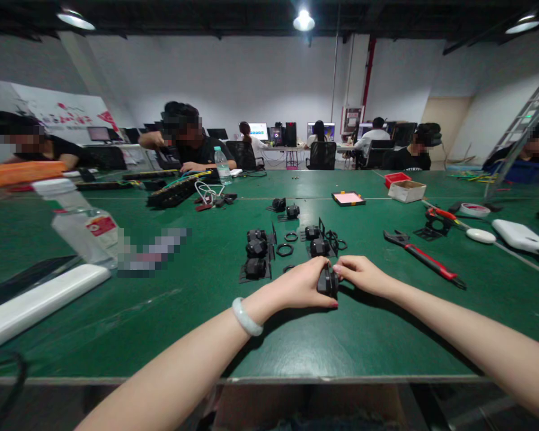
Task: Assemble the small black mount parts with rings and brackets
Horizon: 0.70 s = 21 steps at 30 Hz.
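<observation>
Near the front edge of the green-topped table (161, 335), a pale, smooth, rounded bangle (247, 317) circles the left wrist. On the left lies a long white plastic block (40, 305) with rounded edges.

Ahead of the bangle, the left hand (303, 282) has its grip closed around a small black angular plastic fitting (327, 282), thumb on the near side and fingers on the far side. The fitting is held just above or against the table; which cannot be told. The right hand (363, 276) brings bent fingertips to the fitting's right side, its grip narrow; whether it pinches anything is hidden.

To the right lie pliers (431, 263) with red and black handles. Just beyond the hands, more black plastic fittings (256, 269) stand in two clusters, with flat black rings (284, 249) between them. Farther back sit a shallow black square tray with a pink inside (348, 198) and an open white box (406, 191). Across the table, a co-worker in black (206, 149) leans forward.
</observation>
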Available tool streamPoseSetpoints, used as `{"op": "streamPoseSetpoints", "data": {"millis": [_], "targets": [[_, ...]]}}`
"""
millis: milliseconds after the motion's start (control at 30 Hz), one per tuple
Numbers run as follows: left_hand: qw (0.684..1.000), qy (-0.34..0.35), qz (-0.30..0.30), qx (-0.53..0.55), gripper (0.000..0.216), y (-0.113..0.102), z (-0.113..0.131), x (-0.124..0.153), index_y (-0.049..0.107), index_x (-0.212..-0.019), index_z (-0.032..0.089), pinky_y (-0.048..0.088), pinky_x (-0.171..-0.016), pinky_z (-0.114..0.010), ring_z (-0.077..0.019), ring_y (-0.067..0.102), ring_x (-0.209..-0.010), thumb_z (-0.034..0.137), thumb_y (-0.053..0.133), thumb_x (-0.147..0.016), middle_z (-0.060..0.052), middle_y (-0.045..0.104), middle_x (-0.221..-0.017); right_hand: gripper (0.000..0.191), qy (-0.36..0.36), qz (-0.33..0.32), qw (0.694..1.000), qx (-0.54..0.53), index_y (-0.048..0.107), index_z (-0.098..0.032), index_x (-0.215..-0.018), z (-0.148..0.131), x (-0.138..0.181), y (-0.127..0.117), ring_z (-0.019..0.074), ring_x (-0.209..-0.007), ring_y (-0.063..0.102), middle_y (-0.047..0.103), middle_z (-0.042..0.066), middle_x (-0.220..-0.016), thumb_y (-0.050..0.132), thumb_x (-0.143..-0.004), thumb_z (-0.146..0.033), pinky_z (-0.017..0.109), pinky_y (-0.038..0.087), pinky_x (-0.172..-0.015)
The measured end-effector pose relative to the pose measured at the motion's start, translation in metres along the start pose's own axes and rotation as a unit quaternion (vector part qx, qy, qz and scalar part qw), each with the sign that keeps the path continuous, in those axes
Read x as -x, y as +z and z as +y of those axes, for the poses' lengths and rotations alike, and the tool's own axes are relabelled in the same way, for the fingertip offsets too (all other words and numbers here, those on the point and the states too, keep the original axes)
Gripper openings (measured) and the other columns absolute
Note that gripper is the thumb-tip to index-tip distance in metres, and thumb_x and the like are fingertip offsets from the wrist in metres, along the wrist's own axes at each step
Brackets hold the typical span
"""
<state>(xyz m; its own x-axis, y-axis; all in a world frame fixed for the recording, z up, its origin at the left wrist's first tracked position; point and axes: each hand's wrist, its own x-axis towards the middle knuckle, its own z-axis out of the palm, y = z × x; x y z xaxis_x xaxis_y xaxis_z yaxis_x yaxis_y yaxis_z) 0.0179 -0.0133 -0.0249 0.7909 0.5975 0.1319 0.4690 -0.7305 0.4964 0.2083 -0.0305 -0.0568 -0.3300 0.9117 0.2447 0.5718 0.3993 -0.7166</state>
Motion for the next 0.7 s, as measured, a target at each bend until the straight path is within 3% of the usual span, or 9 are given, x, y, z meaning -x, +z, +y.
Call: {"op": "streamPoseSetpoints", "data": {"millis": [233, 400, 500, 567, 700], "targets": [[1.000, 0.004, 0.004, 0.000, 0.064, 0.0000, 0.0003, -0.0002, 0.041, -0.104, 0.019, 0.041, -0.069, -0.029, -0.0221, 0.053, -0.082, 0.046, 0.066, -0.051, -0.005, 0.053, -0.093, 0.035, 0.023, 0.030, 0.999, -0.016, 0.049, -0.014, -0.060, 0.0013, -0.0032, 0.0059, 0.0109, -0.058, 0.048, 0.052, -0.001, -0.058, 0.039, -0.078, -0.043, 0.022, 0.036, -0.056], [1.000, 0.009, -0.001, 0.004, 0.062, -0.0006, 0.0007, 0.0003, 0.042, -0.103, 0.019, 0.041, -0.068, -0.028, -0.0212, 0.053, -0.081, 0.044, 0.066, -0.052, -0.004, 0.053, -0.093, 0.036, 0.000, 0.009, 0.990, -0.144, 0.049, -0.015, -0.075, 0.0016, -0.0005, 0.0037, 0.0112, -0.064, 0.050, 0.051, 0.001, -0.068, 0.032, -0.080, -0.047, 0.024, 0.040, -0.062], [1.000, 0.015, -0.002, 0.003, 0.062, -0.0005, -0.0007, 0.0002, 0.042, -0.104, 0.020, 0.041, -0.067, -0.028, -0.0208, 0.053, -0.080, 0.045, 0.065, -0.052, -0.004, 0.053, -0.092, 0.034, -0.029, -0.034, 0.985, -0.169, 0.046, -0.016, -0.088, 0.0046, 0.0023, 0.0006, 0.0118, -0.070, 0.050, 0.051, 0.002, -0.078, 0.050, -0.071, -0.045, 0.025, 0.041, -0.064], [1.000, 0.018, -0.001, 0.003, 0.062, -0.0001, -0.0018, 0.0000, 0.042, -0.105, 0.020, 0.040, -0.067, -0.027, -0.0207, 0.053, -0.080, 0.044, 0.065, -0.053, -0.004, 0.053, -0.092, 0.043, -0.043, -0.056, 0.985, -0.155, 0.044, -0.016, -0.092, 0.0069, 0.0038, -0.0005, 0.0119, -0.073, 0.048, 0.051, 0.002, -0.085, 0.063, -0.061, -0.040, 0.024, 0.041, -0.065], [1.000, 0.012, 0.000, 0.005, 0.062, 0.0006, -0.0024, -0.0003, 0.042, -0.105, 0.019, 0.040, -0.067, -0.027, -0.0208, 0.053, -0.080, 0.045, 0.065, -0.053, -0.005, 0.053, -0.092, 0.050, -0.053, -0.059, 0.989, -0.127, 0.043, -0.017, -0.095, 0.0082, 0.0049, -0.0003, 0.0114, -0.074, 0.046, 0.049, 0.002, -0.090, 0.069, -0.055, -0.034, 0.025, 0.041, -0.066]]}}
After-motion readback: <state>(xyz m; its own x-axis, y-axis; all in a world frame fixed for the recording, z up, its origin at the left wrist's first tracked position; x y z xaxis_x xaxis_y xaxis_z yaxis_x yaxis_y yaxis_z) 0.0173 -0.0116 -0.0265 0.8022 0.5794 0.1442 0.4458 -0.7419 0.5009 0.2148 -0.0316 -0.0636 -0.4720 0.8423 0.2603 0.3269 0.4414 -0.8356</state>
